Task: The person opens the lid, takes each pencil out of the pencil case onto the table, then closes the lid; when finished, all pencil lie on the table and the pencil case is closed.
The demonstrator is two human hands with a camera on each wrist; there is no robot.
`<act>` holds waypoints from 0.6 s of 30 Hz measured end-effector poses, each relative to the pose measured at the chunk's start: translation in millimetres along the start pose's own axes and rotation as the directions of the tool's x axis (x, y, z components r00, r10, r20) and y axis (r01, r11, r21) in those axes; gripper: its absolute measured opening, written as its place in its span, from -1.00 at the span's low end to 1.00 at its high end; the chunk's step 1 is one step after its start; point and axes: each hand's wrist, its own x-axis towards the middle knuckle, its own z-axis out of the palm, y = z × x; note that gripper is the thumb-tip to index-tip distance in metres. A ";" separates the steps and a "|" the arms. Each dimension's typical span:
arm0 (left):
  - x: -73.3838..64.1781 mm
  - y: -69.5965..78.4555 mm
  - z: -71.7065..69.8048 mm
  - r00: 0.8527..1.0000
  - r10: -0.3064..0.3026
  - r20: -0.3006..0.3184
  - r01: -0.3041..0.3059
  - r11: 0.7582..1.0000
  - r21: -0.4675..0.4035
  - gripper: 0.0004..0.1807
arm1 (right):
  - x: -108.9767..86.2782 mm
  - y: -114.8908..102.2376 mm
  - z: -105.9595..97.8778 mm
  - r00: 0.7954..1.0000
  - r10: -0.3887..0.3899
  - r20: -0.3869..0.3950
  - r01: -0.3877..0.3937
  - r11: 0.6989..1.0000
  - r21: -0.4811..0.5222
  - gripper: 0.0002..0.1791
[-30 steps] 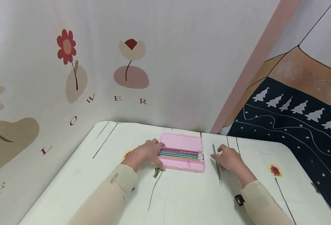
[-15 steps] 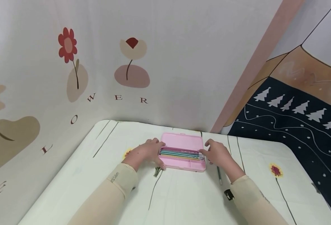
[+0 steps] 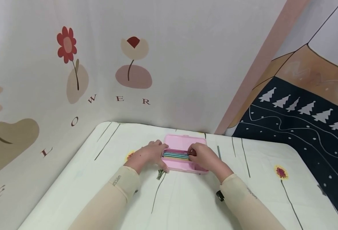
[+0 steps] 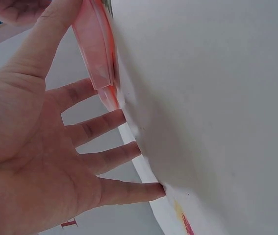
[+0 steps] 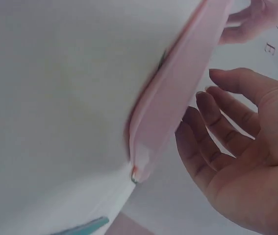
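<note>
A pink pencil case (image 3: 183, 165) lies open on the table with its lid (image 3: 180, 140) laid back. Several green, teal and yellowish pencils (image 3: 174, 156) lie side by side in it. My left hand (image 3: 153, 155) rests at the left end of the case; the left wrist view shows its fingers straight and spread, the thumb along the case's side. Over the right part of the pencils is my right hand (image 3: 204, 157), fingers loosely bent, covering their right ends. In the right wrist view no thing shows between thumb and fingers.
A single green pencil (image 3: 219, 152) lies on the table right of the case, partly hidden behind my right hand. The white tablecloth (image 3: 186, 204) has printed flowers. Behind the table stands a pale wall covering (image 3: 180, 64) with flower prints and letters.
My right hand has moved left, from beside the loose pencil to above the pencils in the case. The left hand, the case and the loose pencil stay where they were.
</note>
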 end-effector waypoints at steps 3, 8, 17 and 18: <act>0.4 -0.6 -1.1 1.000 0.001 -0.002 -0.001 1.000 0.002 0.24 | 5.8 -4.9 4.8 0.999 -0.037 0.010 0.037 0.999 -0.007 -0.80; -0.3 -1.5 -0.6 1.000 0.003 0.004 -0.003 1.000 0.002 0.23 | 11.3 -10.4 9.8 0.996 -0.079 0.033 0.079 0.997 0.003 -0.80; -2.3 -0.6 -1.7 1.000 0.010 0.002 -0.010 1.000 0.002 0.22 | 14.8 -13.3 7.2 0.991 -0.094 0.098 0.091 0.995 0.029 -0.75; -2.4 -0.4 -2.0 1.000 0.010 0.002 -0.010 1.000 0.003 0.22 | 15.3 -12.9 6.9 0.990 -0.094 0.102 0.091 0.995 0.032 -0.75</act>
